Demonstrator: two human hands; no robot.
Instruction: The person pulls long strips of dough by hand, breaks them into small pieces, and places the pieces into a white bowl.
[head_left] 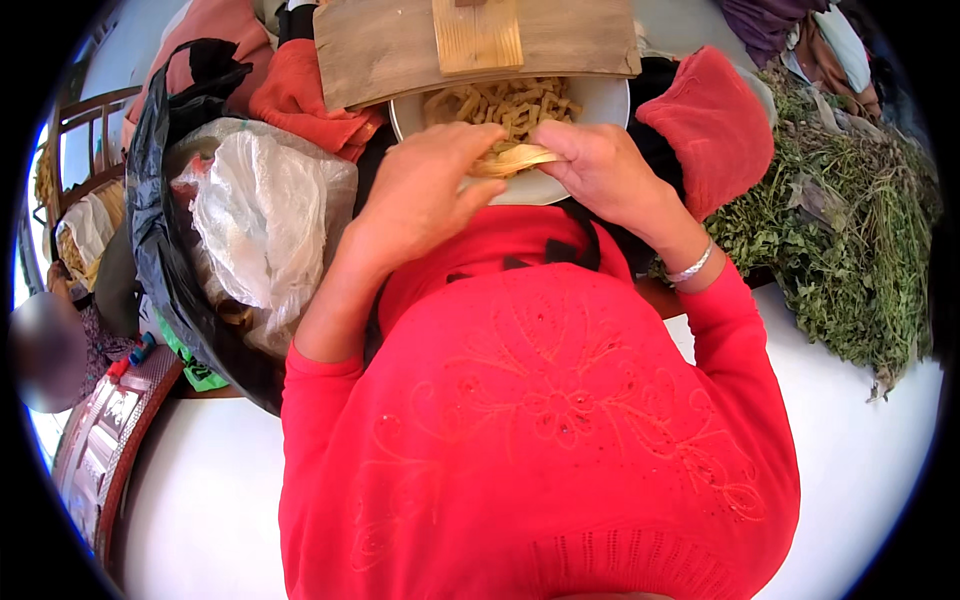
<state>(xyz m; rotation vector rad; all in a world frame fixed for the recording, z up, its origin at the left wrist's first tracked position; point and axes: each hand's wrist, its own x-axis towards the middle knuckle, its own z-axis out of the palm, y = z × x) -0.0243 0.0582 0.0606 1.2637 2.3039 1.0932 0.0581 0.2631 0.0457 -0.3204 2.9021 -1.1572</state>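
Note:
Between my two hands is a pale yellow, flattened strip, perhaps dried plant matter; its exact kind cannot be made out. My right hand pinches its right end between thumb and fingers. At the other end, my left hand holds it, thumb below and fingers above. Both hands are over the near part of a white basin. Inside the basin lies a heap of tan, curled strips. A wooden board with a lighter block fixed on top covers the basin's far side.
To the left, a black plastic bag stands around a clear plastic bag. A red cloth lies right of the basin, beside a large pile of dried green plants. Another person is at the far left, near a wooden chair.

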